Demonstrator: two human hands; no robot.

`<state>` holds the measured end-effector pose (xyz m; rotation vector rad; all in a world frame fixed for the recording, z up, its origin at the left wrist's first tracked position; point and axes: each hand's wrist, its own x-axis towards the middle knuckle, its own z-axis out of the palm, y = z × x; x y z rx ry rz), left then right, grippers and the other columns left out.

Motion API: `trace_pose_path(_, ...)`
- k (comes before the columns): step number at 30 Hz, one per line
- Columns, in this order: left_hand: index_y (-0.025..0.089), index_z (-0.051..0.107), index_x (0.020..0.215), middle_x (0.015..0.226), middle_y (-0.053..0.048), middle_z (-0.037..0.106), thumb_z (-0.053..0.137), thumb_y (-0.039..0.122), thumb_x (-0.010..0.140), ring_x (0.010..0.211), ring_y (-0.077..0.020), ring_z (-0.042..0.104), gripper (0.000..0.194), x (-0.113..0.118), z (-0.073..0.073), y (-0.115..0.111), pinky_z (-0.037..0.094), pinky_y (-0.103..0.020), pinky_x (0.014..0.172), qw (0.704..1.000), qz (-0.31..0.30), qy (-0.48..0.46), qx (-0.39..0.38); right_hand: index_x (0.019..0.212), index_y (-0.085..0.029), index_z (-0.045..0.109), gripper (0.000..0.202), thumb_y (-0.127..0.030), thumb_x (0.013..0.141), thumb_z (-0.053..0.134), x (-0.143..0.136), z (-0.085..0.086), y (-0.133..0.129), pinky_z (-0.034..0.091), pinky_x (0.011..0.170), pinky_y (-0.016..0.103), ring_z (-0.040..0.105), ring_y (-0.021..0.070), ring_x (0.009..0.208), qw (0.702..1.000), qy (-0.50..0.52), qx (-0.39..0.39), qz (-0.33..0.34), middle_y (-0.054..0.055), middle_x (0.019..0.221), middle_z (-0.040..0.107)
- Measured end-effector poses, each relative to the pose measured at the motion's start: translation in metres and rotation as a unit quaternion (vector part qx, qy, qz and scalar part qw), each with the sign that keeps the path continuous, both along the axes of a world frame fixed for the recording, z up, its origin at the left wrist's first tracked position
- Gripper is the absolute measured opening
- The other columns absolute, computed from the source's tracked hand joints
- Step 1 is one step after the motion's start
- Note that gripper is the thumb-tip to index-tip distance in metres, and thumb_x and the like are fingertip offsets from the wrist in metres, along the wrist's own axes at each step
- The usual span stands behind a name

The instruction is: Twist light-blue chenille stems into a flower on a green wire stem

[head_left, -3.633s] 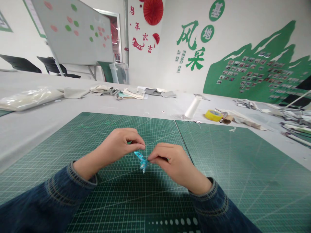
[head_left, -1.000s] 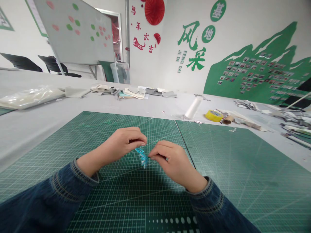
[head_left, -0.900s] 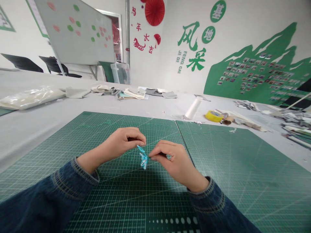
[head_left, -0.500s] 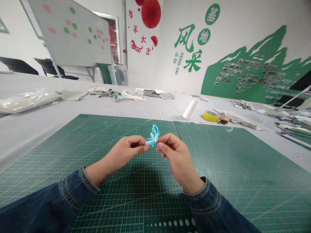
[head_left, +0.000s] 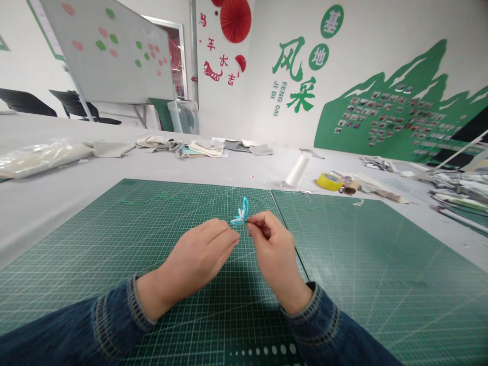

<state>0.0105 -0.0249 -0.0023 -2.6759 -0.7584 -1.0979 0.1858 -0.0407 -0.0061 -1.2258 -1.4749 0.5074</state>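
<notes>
A small blue beaded ornament (head_left: 240, 217), with looped petal-like or wing-like parts and white pearly beads, is held up above the green cutting mat (head_left: 168, 208). My right hand (head_left: 273, 249) pinches its base between thumb and fingertips. Just left of it and slightly lower, my left hand (head_left: 200, 254) has its back turned to me. Its fingers are pressed together, pointing right, with the thumb hidden. Whether those fingertips touch the ornament or hold anything cannot be made out.
Beyond the mat stand a white thread cone (head_left: 298, 171) and a yellow tape roll (head_left: 330, 181) beside a brown cardboard tube (head_left: 351, 187). Fabric pieces (head_left: 206, 147) lie along the table's far side. A plastic-wrapped bundle (head_left: 41, 157) is at left, cloth scraps (head_left: 465, 178) at right.
My left hand has rolled over, its fingertips leaving the ornament's left edge and dropping lower. The ornament has turned and looks narrower. My right hand keeps its pinch.
</notes>
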Motion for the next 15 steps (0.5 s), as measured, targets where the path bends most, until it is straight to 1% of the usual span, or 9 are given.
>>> trace_pose_path(2,0.015,0.065,0.096,0.084,-0.006,0.065,0.048,0.014,0.098,0.079,-0.0189,0.059,0.017,0.0,0.001,-0.001,0.052,-0.034,0.071,0.999,0.003,0.026,0.036,0.08,-0.021,0.059,0.014,-0.011,0.09,0.056,-0.001,0.0,-0.001,0.041,0.062,0.027,0.055,0.0135,0.067,1.0,-0.028,0.004,-0.005,-0.003,0.072,0.06)
trace_pose_path(4,0.014,0.065,0.095,0.083,-0.006,0.064,0.046,0.013,0.098,0.076,-0.0186,0.058,0.019,-0.001,0.002,-0.003,0.053,-0.034,0.07,0.997,0.008,0.05,0.058,0.079,-0.02,0.059,0.015,-0.01,0.09,0.056,-0.001,0.0,-0.002,0.041,0.065,0.027,0.055,0.014,0.07,0.997,-0.076,0.023,-0.016,-0.002,0.074,0.06)
trace_pose_path(8,0.011,0.065,0.096,0.08,-0.006,0.062,0.045,0.012,0.098,0.07,-0.0194,0.053,0.02,-0.003,0.006,-0.005,0.052,-0.036,0.066,0.992,0.023,0.096,0.084,0.083,-0.019,0.061,0.015,-0.01,0.092,0.054,0.0,0.0,-0.004,0.042,0.072,0.029,0.057,0.016,0.076,0.98,-0.185,0.071,-0.03,0.001,0.081,0.061)
trace_pose_path(12,0.009,0.065,0.097,0.078,-0.006,0.061,0.043,0.01,0.098,0.068,-0.0202,0.05,0.021,-0.005,0.011,-0.004,0.051,-0.037,0.062,0.988,0.032,0.101,0.115,0.084,-0.018,0.063,0.018,-0.016,0.097,0.05,0.002,-0.002,-0.005,0.042,0.071,0.03,0.058,0.0172,0.075,0.961,-0.257,0.098,-0.031,0.003,0.081,0.061)
trace_pose_path(15,0.008,0.065,0.1,0.079,-0.006,0.062,0.043,0.01,0.098,0.068,-0.02,0.05,0.022,-0.007,0.012,-0.001,0.051,-0.036,0.063,0.986,0.034,0.1,0.125,0.086,-0.018,0.064,0.02,-0.016,0.098,0.048,0.002,-0.003,-0.006,0.041,0.069,0.03,0.057,0.0178,0.074,0.948,-0.294,0.114,-0.031,0.003,0.081,0.062)
